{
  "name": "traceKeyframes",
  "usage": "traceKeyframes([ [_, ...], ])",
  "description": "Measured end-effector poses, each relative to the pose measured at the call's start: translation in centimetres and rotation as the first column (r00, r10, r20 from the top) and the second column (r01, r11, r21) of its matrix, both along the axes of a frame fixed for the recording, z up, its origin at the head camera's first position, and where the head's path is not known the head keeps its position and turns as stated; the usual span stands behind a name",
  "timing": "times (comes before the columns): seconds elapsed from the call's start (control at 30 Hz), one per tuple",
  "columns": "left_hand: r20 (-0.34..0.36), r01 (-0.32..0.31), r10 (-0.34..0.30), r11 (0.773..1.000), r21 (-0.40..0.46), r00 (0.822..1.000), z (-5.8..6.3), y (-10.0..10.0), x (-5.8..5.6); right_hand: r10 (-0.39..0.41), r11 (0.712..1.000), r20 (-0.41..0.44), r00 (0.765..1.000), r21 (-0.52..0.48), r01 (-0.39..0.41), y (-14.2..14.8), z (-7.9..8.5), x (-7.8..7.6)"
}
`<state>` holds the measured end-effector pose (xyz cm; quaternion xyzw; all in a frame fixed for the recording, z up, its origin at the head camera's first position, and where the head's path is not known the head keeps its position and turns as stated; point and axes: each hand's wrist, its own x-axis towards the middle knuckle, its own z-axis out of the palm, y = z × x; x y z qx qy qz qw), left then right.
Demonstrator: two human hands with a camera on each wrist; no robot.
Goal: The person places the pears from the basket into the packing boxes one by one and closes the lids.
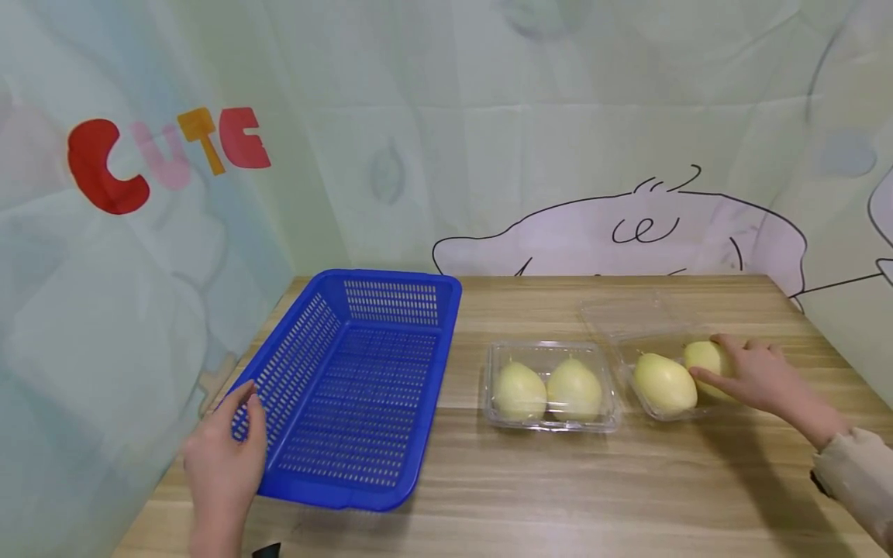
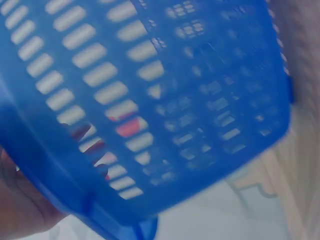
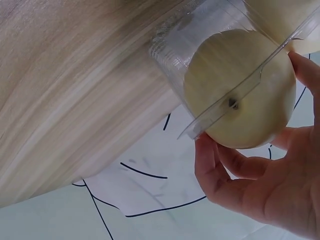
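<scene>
At the left side of a blue plastic basket, my left hand grips the rim between thumb and fingers. Some of its fingertips show through the slots in the left wrist view. On the right, my right hand holds a pale yellow pear, thumb on one side and fingers on the other. That pear sits at the right end of an opened clear plastic box. Beside it in the same box lies a second pear. The basket has no fruit inside.
Between basket and opened box stands a closed clear box holding two pears. Everything rests on a wood-grain table. A printed cloth hangs behind and to the left. A small black object shows at the bottom edge.
</scene>
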<state>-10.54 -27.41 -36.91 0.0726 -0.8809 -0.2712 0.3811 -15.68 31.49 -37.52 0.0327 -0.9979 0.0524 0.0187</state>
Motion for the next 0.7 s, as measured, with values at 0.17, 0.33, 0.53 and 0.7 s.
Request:
traceKeyframes([
  [0.17, 0.008, 0.062, -0.062, 0.998, 0.008, 0.998, 0.6, 1.4, 0.7, -0.005, 1.0, -0.001, 1.0, -0.002, 0.005, 0.0, -0.1, 0.0],
  [0.33, -0.022, 0.107, -0.107, 0.994, 0.018, 0.994, 0.8, 2.6, 1.3, -0.02, 1.0, -0.003, 1.0, -0.012, 0.02, -0.1, -0.2, 0.2],
  [0.53, -0.045, 0.216, -0.217, 0.976, -0.022, 0.975, 0.8, 4.4, 1.7, -0.027, 1.0, -0.008, 1.0, -0.015, 0.027, -0.3, -0.2, 0.3],
  [0.7, -0.111, 0.313, -0.319, 0.947, -0.067, 0.941, 1.1, 6.0, 1.9, -0.038, 0.999, -0.005, 0.999, -0.016, 0.038, -0.5, -0.4, 0.4],
])
